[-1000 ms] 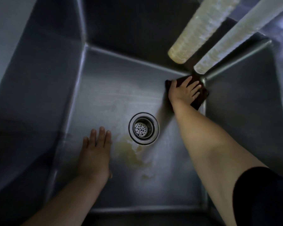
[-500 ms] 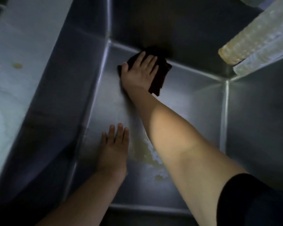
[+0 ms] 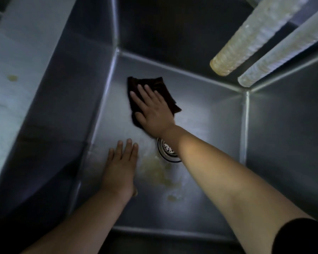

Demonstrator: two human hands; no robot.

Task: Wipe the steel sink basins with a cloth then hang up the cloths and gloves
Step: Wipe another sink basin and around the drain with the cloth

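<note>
Steel walls closed in the sink basin (image 3: 200,99) on every side, its floor dull and streaked. The right hand (image 3: 152,109) lay flat, fingers straight and slightly spread, pressing a dark brown cloth (image 3: 154,84) onto the basin floor near the far left corner. The cloth showed beyond the fingertips and at both sides of the palm. Just behind the right wrist sat the drain strainer (image 3: 168,150) (half hidden by the forearm). The left hand (image 3: 120,169) rested palm down on the floor beside the left wall, fingers straight and close together, holding nothing. Between it and the drain spread a yellowish stain (image 3: 158,171). Two pale ribbed hoses (image 3: 246,41) hung over the far right corner.
</note>
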